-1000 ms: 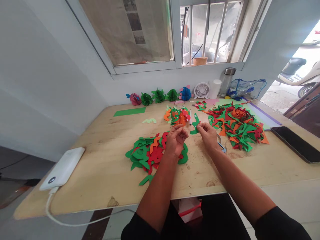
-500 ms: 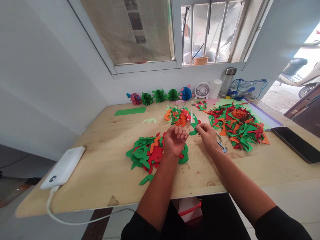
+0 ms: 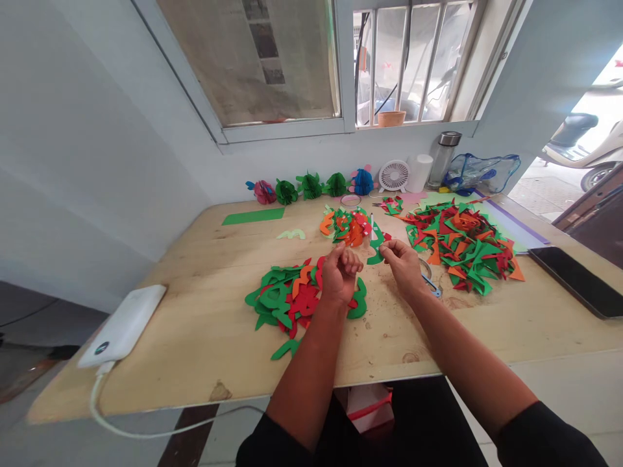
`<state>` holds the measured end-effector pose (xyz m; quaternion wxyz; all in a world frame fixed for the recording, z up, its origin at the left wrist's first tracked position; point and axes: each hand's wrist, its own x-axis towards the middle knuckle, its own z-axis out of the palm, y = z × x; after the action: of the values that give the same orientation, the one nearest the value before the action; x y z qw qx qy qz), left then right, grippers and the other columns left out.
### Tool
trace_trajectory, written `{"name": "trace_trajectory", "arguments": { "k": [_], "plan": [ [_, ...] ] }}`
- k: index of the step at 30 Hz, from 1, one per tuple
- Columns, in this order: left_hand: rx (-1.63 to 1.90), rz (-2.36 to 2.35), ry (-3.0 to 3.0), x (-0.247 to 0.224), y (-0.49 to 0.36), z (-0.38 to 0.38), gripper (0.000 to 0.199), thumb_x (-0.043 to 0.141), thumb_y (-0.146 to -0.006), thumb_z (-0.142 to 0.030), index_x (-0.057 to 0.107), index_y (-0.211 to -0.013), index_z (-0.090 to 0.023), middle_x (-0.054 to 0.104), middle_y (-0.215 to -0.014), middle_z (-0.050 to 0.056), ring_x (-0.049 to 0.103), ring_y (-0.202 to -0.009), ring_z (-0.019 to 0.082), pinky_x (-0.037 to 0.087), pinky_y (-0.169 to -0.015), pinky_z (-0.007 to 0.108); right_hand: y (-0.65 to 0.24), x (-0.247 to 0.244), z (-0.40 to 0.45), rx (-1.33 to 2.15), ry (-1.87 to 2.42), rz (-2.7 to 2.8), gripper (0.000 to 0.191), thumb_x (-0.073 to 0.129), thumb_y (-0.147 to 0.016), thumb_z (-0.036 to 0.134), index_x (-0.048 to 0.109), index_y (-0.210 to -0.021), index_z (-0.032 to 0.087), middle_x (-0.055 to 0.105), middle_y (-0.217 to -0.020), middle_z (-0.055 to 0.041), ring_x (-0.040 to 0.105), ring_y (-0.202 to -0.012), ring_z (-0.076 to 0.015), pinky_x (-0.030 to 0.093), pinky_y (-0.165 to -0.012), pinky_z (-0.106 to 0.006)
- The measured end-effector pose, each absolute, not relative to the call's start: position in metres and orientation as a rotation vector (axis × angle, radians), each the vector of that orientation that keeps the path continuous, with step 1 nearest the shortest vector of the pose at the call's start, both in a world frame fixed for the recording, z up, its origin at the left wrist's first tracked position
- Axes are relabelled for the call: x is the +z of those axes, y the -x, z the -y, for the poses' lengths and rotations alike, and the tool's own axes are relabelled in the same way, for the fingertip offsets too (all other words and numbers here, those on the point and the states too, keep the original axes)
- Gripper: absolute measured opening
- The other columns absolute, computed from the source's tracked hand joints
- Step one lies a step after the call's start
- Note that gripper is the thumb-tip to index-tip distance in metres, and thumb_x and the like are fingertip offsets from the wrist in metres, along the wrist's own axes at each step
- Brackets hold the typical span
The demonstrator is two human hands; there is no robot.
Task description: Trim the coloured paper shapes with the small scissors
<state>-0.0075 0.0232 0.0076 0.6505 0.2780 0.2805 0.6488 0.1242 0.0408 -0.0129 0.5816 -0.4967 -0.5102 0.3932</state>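
My right hand [image 3: 403, 264] pinches the edge of a curved green paper cutout [image 3: 376, 251] between thumb and fingertips. Left of it, my left hand [image 3: 342, 272] is turned palm up with its fingers curled in; whether anything small is in them I cannot make out. Beneath and beside my left hand lies a pile of green, red and orange paper cutouts [image 3: 277, 299]. Just beyond both hands is a smaller heap of cutouts [image 3: 343, 226], some with small pale patches. A white pen-like stick [image 3: 372, 224] stands out behind the green cutout.
Paper scraps [image 3: 467, 243] are heaped at right, near a phone [image 3: 579, 279]. A roll of tape [image 3: 425, 269] and a blue-handled tool [image 3: 432, 287] lie by my right wrist. A power bank [image 3: 124, 324] sits left. Paper honeycomb figures [image 3: 310, 186] and a small fan [image 3: 394, 176] line the wall.
My left hand has turned slightly and shifted a little left, its fingers curled tighter. The green cutout in my right hand has tilted slightly.
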Motion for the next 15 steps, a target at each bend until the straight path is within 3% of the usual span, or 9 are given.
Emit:
{"name": "trace_trajectory", "arguments": {
  "k": [5,8,11,15],
  "plan": [
    [1.589,-0.941,-0.782,0.007,0.002,-0.022,0.036,0.068,-0.068,-0.041,0.044,-0.054,-0.018,0.042,-0.045,-0.005,0.041,-0.042,0.007,0.034,-0.048,0.023,-0.123,-0.009,-0.036,0.837,1.153,1.255,0.023,0.061,-0.072,0.041,0.058,-0.068,0.018,0.054,-0.060,0.0024,0.045,-0.053,-0.0106,0.036,-0.051,-0.023],
    [1.577,-0.981,-0.876,0.005,0.000,-0.022,0.023,0.069,-0.067,-0.036,0.057,-0.070,-0.017,0.050,-0.049,-0.005,0.043,-0.043,0.007,0.035,-0.048,0.022,-0.122,-0.007,-0.032,0.655,1.201,1.370,0.020,0.057,-0.077,0.038,0.057,-0.069,0.019,0.056,-0.062,0.0012,0.047,-0.054,-0.0116,0.038,-0.053,-0.025],
    [1.571,-0.932,-0.933,0.001,-0.002,-0.023,0.023,0.068,-0.068,-0.031,0.062,-0.085,-0.016,0.056,-0.056,-0.003,0.046,-0.045,0.007,0.036,-0.048,0.022,-0.121,-0.007,-0.029,0.414,1.204,1.512,0.016,0.053,-0.081,0.031,0.056,-0.070,0.020,0.059,-0.067,-0.0009,0.051,-0.060,-0.0138,0.041,-0.060,-0.027],
    [1.563,-0.885,-0.974,-0.003,-0.004,-0.025,0.023,0.068,-0.067,-0.026,0.063,-0.088,-0.016,0.059,-0.059,-0.002,0.048,-0.048,0.008,0.039,-0.050,0.022,-0.121,-0.008,-0.027,0.098,1.163,1.668,0.013,0.049,-0.084,0.024,0.055,-0.072,0.021,0.061,-0.072,-0.0030,0.053,-0.069,-0.0173,0.042,-0.069,-0.030]
  ]
}}
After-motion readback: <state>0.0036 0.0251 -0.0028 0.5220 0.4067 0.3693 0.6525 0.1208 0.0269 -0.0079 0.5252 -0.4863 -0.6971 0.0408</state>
